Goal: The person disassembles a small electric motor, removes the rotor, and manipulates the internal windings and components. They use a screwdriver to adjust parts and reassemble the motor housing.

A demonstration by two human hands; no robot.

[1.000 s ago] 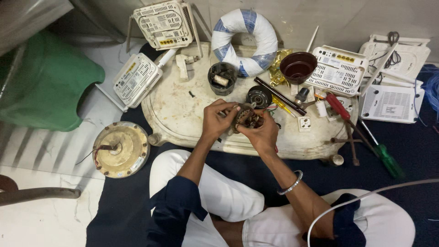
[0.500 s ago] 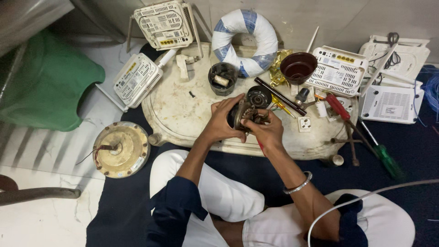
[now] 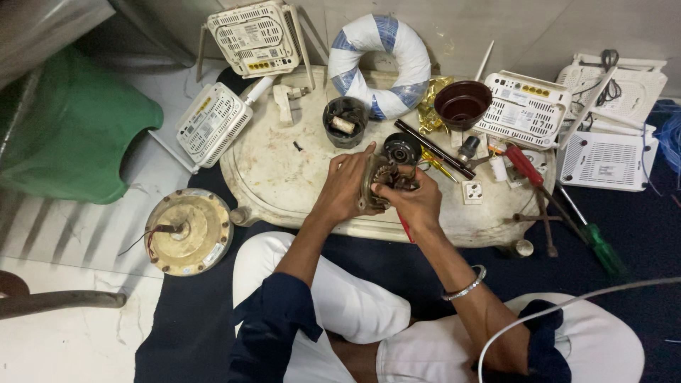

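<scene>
I hold a small round motor (image 3: 384,181) with copper windings on edge over a stained white oval board (image 3: 284,170). My left hand (image 3: 349,186) grips its metal casing from the left. My right hand (image 3: 411,198) closes over its right side, fingers on the windings, and a red-handled tool (image 3: 405,228) pokes out below that palm. A black round motor part (image 3: 402,149) lies just behind the motor. A silver bangle (image 3: 465,286) circles my right wrist.
On the board stand a black cup (image 3: 345,122), a brown bowl (image 3: 462,104), a blue-and-white tape-wound ring (image 3: 381,65), a black rod (image 3: 434,149) and a red-handled screwdriver (image 3: 523,164). White routers (image 3: 213,124) ring it. A fan motor housing (image 3: 189,232) and green stool (image 3: 67,128) lie left.
Both hands lifted the motor a little and turned it up on edge, shifting slightly away from me. Everything else on the board stayed where it was.
</scene>
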